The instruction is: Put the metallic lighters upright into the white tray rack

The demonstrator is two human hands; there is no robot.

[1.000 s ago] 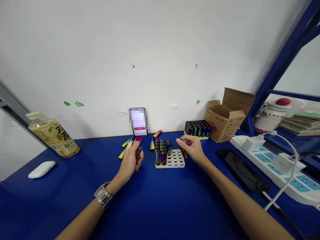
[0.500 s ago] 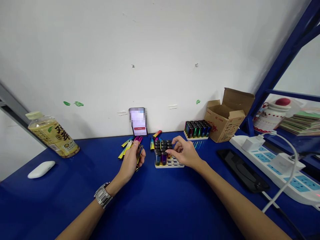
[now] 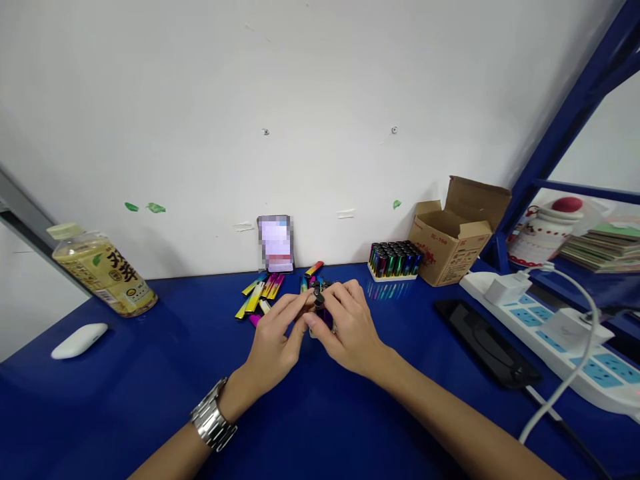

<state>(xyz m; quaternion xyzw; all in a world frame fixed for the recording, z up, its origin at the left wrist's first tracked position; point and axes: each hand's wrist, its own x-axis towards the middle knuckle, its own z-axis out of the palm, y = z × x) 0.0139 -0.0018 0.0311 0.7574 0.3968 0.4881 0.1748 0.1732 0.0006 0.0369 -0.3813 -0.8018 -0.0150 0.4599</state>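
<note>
Left hand (image 3: pixel 274 350) and right hand (image 3: pixel 350 331) drawn together above the middle of the blue bench (image 3: pixel 150 380), fingers curled inward, fingertips almost meeting over a cluster of dark-capped lighters (image 3: pixel 319 298) standing upright. Both grips bent closely around that cluster, but with the fingers covering the spot, no telling whether either grip is closed on a lighter or only touching one. A purple lighter (image 3: pixel 326 319) just showing between the palms, under the right hand's fingers. Below it, a sliver of white tray (image 3: pixel 313 332), nearly hidden by both hands. A metal wristwatch (image 3: pixel 213 423) on the left wrist.

Just left of the hands, loose lighters (image 3: pixel 256 297) in yellow, pink and rainbow finishes, lying flat in a scattered pile. Near the wall, one orange-and-red lighter (image 3: pixel 314 269), also lying flat. Further right, a block of upright lighters (image 3: pixel 395 260) beside an open cardboard box (image 3: pixel 453 243). Against the wall, a phone (image 3: pixel 275 245) with a blurred screen. Far left, a plastic drink bottle (image 3: pixel 97 280) on its side and a white computer mouse (image 3: pixel 79 341). Far right, a flat black case (image 3: pixel 485 340) next to a white power strip (image 3: pixel 545 337).
</note>
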